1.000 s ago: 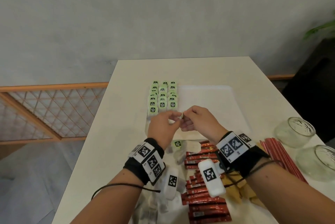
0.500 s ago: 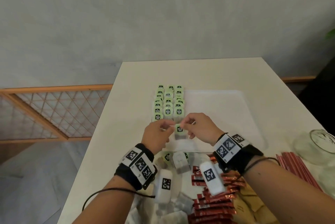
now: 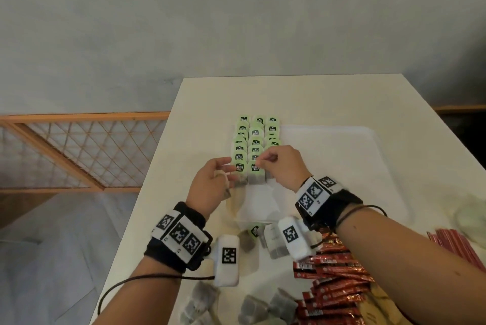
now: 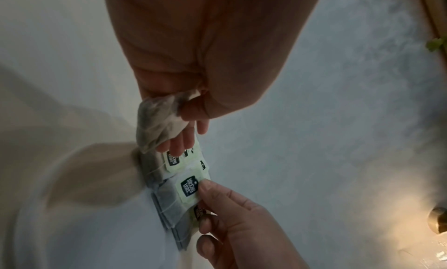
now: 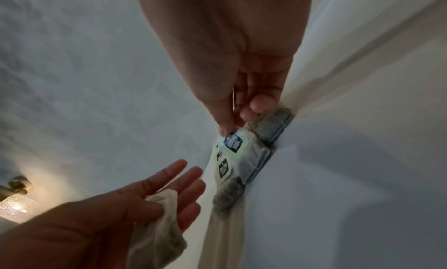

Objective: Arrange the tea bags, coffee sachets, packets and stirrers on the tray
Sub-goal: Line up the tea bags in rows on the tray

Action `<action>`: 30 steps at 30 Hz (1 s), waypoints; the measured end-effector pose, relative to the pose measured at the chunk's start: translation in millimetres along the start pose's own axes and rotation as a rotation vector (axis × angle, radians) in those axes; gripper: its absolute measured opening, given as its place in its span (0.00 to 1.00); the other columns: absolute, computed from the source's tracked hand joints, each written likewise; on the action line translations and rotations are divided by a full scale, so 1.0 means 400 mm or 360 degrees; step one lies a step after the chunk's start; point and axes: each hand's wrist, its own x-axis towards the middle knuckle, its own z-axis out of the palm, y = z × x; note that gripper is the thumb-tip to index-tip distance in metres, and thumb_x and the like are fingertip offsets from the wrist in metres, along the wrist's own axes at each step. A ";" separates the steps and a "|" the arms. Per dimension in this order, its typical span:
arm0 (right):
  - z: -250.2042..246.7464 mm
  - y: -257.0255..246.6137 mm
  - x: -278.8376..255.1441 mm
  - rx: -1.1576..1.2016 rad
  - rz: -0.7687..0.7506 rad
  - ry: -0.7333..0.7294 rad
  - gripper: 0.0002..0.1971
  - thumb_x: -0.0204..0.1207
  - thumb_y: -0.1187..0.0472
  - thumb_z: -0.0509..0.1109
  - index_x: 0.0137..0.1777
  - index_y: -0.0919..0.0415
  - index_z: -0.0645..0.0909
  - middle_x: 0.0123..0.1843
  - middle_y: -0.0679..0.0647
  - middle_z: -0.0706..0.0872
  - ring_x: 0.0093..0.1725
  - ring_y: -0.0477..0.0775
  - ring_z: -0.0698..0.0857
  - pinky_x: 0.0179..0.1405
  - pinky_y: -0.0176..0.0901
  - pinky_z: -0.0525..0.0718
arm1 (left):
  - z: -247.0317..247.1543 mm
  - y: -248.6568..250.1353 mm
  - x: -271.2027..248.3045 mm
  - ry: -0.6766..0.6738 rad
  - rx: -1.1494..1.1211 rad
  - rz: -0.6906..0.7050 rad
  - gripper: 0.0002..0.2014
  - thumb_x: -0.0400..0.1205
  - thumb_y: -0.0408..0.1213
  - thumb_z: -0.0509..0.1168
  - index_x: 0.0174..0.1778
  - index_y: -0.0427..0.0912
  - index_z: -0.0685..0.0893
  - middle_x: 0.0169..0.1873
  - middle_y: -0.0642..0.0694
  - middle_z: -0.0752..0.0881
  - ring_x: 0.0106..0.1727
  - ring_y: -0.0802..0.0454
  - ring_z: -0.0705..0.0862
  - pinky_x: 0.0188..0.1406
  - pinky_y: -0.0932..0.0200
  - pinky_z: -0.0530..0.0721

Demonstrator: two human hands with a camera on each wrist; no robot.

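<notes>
A green tag (image 4: 189,187) is pinched by the right hand (image 3: 282,167) at the tray (image 3: 368,167) rows; a tea bag (image 5: 159,233) is held in the left hand (image 3: 210,188).

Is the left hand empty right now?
No, the left hand holds a spare tea bag in its palm, fingers extended beside the rows.

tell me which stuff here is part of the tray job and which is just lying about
Part of the job:
- white tray
- rows of green-tagged tea bags
- spare tea bag in the left hand
- green tag pinched by the right hand
- loose tea bags
- red sachets
- red stirrers

Lying about:
- glass jar
- wooden lattice
</notes>
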 end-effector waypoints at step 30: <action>-0.113 -0.089 -0.237 0.0345 0.0142 0.0062 0.08 0.74 0.58 0.77 0.37 0.59 0.83 0.34 0.51 0.86 0.36 0.48 0.83 0.41 0.44 0.82 | 0.108 0.072 -0.097 -0.0233 0.0039 0.0186 0.15 0.80 0.34 0.70 0.64 0.41 0.83 0.59 0.45 0.88 0.59 0.50 0.85 0.53 0.60 0.80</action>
